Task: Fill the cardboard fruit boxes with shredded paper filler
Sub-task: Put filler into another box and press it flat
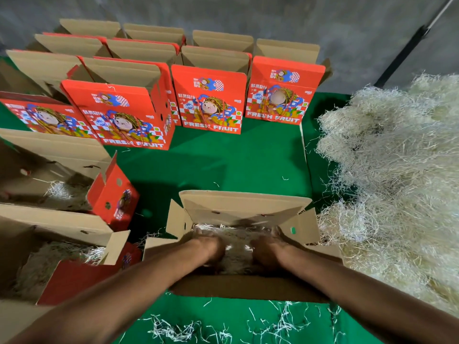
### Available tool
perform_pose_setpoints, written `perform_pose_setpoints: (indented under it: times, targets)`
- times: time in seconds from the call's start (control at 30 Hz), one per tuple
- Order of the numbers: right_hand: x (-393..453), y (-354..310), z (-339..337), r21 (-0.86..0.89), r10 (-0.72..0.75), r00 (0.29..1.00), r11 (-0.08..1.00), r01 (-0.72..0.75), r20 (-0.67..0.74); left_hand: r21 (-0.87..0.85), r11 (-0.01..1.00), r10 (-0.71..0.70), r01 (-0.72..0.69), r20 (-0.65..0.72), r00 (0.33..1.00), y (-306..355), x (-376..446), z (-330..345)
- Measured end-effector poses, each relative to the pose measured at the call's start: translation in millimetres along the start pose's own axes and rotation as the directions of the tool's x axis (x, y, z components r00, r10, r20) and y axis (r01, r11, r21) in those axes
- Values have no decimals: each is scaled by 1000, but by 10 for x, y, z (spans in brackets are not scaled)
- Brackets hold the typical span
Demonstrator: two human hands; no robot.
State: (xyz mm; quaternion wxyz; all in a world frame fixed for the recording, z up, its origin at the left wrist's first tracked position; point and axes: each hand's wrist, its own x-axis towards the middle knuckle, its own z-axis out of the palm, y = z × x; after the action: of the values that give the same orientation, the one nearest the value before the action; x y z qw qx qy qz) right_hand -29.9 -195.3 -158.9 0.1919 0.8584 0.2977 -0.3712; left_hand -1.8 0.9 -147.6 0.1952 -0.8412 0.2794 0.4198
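An open cardboard fruit box [244, 207] stands on the green cloth right in front of me, with pale shredded paper filler [237, 247] lying in its bottom. Both my hands are down inside it. My left hand [210, 247] presses on the filler at the left side, my right hand [268, 249] at the right side. Their fingertips are blurred and partly sunk in the shreds, so the fingers' shape is unclear. A big heap of shredded paper [397, 182] lies to the right of the box.
Two open boxes with filler [57, 234] [62, 157] stand at my left. Rows of upright red "Fresh Fruit" boxes [208, 100] stand behind on the green cloth [236, 160]. Loose shreds [248, 324] litter the cloth near me. A dark pole [407, 45] leans at the back right.
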Motion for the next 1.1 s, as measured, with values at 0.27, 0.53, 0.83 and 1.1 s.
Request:
perform_pose_setpoints:
  times: [0.27, 0.53, 0.83, 1.1]
  targets:
    - [-69, 1, -124, 176, 95, 995, 980, -89, -24, 24, 999, 40, -40, -18, 999, -44, -150, -59]
    - [81, -215, -194, -39, -101, 929, 995, 93, -357, -226, 955, 127, -193, -276, 953, -24, -68, -73]
    - [29, -79, -164, 81, 236, 969, 970, -230, -69, -139, 990, 6, -8, -12, 1000, -36, 120, 25]
    - [7, 42, -256, 356, 269, 959, 908, -220, -92, -185, 982, -16, -29, -237, 971, 11, 140, -8]
